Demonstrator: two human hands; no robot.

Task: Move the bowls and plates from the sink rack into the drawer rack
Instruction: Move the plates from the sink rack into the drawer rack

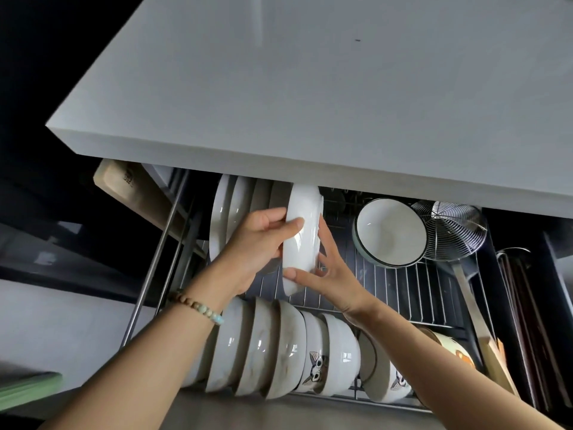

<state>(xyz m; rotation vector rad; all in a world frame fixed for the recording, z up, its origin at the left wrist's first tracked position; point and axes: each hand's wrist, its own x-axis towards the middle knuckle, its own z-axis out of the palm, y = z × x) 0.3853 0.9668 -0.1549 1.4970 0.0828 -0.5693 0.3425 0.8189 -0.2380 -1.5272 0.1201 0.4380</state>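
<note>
Kitchen looks pretty dark overall: a pale grey counter (pixel 310 103) hangs over the top half of my head-cam view, and the pulled-out drawer rack (pixel 403 290) sits below it. The thing I care about is the white plate (pixel 305 231). It's standing on edge over the back left of the wire rack, just right of the other plates (pixel 223 212) already slotted there, with its top edge tucked under the counter lip. Both hands are on it. The left hand (pixel 254 243) has its thumb laid across the near face and its fingers wrapped out of sight behind. The right hand (pixel 335 274) has its thumb on the lower rim and fairly straight fingers running up the far side, so it's a two-sided hold on the bottom half. I'd guess it's glazed ceramic, so stiff, a bit heavy, slick, and chippy if it knocks the neighbouring plates or the wires. My call is to hold it by the rim, low down, and ease it into a slot rather than drop it in. I can't tell if the bottom edge is touching the wires yet. Nearer the camera there's a row of bowls (pixel 279 346) on their sides along the front. A big bowl (pixel 390 231) leans at the back right beside a wire strainer (pixel 449 231). There's a wooden chopping board (pixel 124 181) off to the left and a bead bracelet (pixel 198 307) on the left wrist.
</note>
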